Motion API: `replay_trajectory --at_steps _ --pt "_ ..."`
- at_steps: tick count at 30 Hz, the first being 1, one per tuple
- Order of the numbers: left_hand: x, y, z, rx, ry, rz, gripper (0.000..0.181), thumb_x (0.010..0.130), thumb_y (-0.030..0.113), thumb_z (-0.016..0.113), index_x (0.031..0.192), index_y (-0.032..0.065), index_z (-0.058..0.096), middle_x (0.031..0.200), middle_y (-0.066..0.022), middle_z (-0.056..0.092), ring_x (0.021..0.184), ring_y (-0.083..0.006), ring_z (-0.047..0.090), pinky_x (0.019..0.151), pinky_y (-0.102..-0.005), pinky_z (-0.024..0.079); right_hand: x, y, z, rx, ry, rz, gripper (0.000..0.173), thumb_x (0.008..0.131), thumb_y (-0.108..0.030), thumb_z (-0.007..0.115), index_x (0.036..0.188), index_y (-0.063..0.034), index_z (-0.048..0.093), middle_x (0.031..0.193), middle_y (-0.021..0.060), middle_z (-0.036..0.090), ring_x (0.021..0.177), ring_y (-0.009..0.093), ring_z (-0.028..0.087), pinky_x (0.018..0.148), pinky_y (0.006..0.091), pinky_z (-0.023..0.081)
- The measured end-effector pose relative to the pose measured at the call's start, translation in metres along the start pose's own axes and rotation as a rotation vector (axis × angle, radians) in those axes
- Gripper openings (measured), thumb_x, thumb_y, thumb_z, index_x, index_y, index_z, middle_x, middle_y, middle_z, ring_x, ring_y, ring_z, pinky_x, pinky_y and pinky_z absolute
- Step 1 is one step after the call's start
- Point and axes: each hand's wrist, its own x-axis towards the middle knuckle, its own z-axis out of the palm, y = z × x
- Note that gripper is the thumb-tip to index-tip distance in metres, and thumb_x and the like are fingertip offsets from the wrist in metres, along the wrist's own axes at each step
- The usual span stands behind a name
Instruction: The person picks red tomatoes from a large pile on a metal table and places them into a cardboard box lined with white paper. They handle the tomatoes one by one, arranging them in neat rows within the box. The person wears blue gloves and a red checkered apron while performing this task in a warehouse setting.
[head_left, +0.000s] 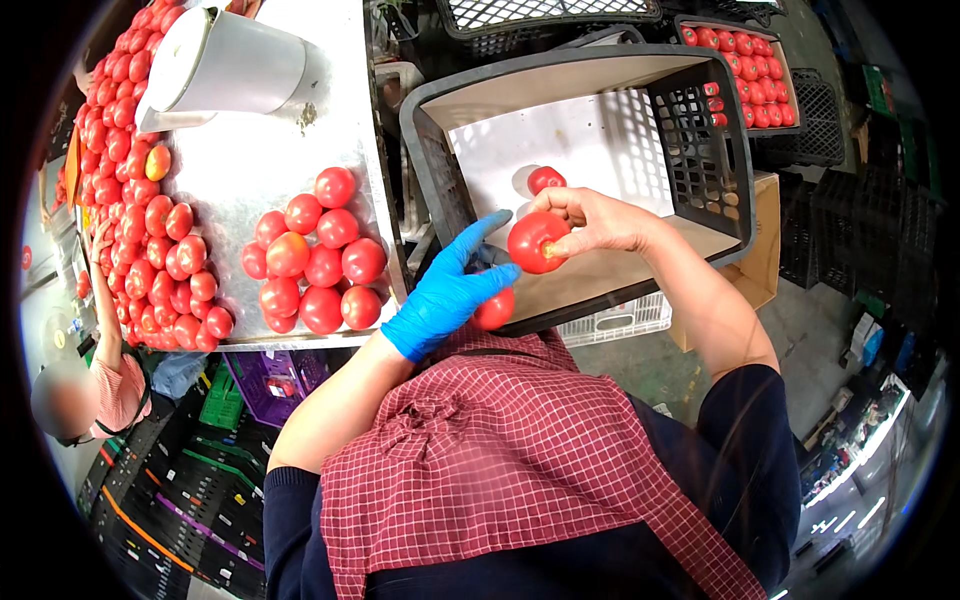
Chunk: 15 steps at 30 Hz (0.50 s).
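In my bare right hand (592, 217) is a red tomato (536, 244), its stem end towards my thumb, held above the near side of a black plastic crate (577, 64). My left hand (450, 285), in a blue glove, is just left of it, fingers spread around another tomato (495, 309) that shows below its thumb; part of that grip is hidden. Inside the crate, lined with brown and white sheets, one tomato (546, 179) lies beyond my right hand. On the metal table to the left sits a group of loose tomatoes (324, 265).
A long heap of tomatoes (135, 225) covers the table's far left, beside a white bucket (232, 64) lying tilted. A filled box of tomatoes (750, 75) stands at the upper right. A co-worker (124, 390) reaches to the heap. A purple crate (274, 386) is below the table.
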Motion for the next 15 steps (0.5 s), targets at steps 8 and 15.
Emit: replay_trajectory --at_steps 8,15 --pt "-0.005 0.011 0.000 -0.022 -0.067 0.041 0.083 0.088 0.012 0.079 0.159 0.0109 0.037 0.150 -0.0087 0.051 0.135 -0.0204 0.053 0.114 -0.0360 0.042 0.005 0.013 0.028 0.023 -0.015 -0.264 0.055 0.099 -0.054 0.065 0.124 -0.0048 0.062 0.115 0.0045 0.068 0.108 0.014 0.064 0.097 0.0332 0.050" --pt "-0.007 -0.006 -0.017 -0.321 -0.013 -0.019 0.076 0.087 0.019 0.075 0.155 0.0092 0.042 0.144 -0.0122 0.055 0.122 -0.0241 0.061 0.100 -0.0366 0.053 0.028 0.049 -0.041 -0.361 0.298 0.042 0.048 0.100 -0.043 0.064 0.133 -0.0074 0.062 0.117 0.0119 0.069 0.106 0.022 0.068 0.093 0.0355 0.053"
